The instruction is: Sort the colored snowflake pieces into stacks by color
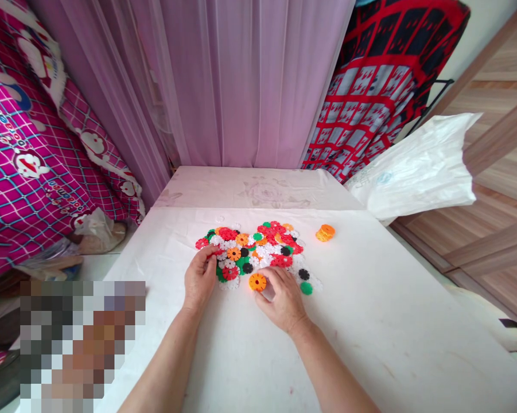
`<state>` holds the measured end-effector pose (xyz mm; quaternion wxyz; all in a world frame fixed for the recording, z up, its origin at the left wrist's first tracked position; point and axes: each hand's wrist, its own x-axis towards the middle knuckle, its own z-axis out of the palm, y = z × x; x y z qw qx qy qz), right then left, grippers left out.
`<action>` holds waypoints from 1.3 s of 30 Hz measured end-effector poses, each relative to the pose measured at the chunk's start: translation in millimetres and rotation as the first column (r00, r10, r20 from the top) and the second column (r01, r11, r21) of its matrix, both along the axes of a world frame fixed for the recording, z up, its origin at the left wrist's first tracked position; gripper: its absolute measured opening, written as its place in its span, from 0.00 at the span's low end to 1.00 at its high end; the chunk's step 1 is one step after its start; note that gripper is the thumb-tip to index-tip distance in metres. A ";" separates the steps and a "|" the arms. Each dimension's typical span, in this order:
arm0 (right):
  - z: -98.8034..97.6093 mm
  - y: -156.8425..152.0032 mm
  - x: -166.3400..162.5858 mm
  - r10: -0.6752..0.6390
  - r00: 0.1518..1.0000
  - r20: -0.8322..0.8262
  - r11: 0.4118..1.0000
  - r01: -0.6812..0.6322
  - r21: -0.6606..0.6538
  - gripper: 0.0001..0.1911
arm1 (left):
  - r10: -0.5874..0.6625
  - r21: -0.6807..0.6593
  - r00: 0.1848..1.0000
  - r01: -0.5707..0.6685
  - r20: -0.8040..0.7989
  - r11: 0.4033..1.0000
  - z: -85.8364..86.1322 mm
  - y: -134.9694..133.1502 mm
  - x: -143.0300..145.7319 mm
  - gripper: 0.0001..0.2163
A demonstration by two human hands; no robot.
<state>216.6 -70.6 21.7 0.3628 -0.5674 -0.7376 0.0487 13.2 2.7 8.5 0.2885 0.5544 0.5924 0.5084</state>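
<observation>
A heap of flower-shaped plastic discs (269,235) in red, white, green, orange and black lies spread on the table. My right hand (284,299) grips orange discs (257,281) between thumb and fingers at the heap's near edge; they look like a short stack. My left hand (200,279) rests at the heap's left side, fingers curved over its edge and thumb apart from them, with nothing visible in its grasp. Apart from the heap, on the right, sits another small stack of orange discs (326,232). A green disc (306,288) and a black disc (303,275) lie beside my right hand.
The table has a white cover (370,321) and a flowered strip (275,192) at its far end. Behind it hangs a purple curtain (249,86). A white plastic bag (422,166) stands at the right edge, and a pink patterned cloth (47,149) hangs on the left.
</observation>
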 end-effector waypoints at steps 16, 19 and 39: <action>0.1 0.1 0.1 0.004 1.000 -0.008 1.000 -0.004 -0.021 0.18 | -0.001 -0.013 1.000 0.001 0.006 1.000 2.7 -0.8 0.1 0.12; -0.4 -1.4 -0.5 0.008 1.000 -0.014 0.999 -0.009 -0.030 0.18 | 0.000 -0.020 1.000 0.000 0.005 1.000 2.1 -0.5 0.2 0.13; -11.4 48.6 43.3 -0.024 0.972 0.235 1.000 0.025 0.000 0.13 | 0.003 -0.023 1.000 -0.002 0.023 1.000 -3.2 2.1 -0.6 0.12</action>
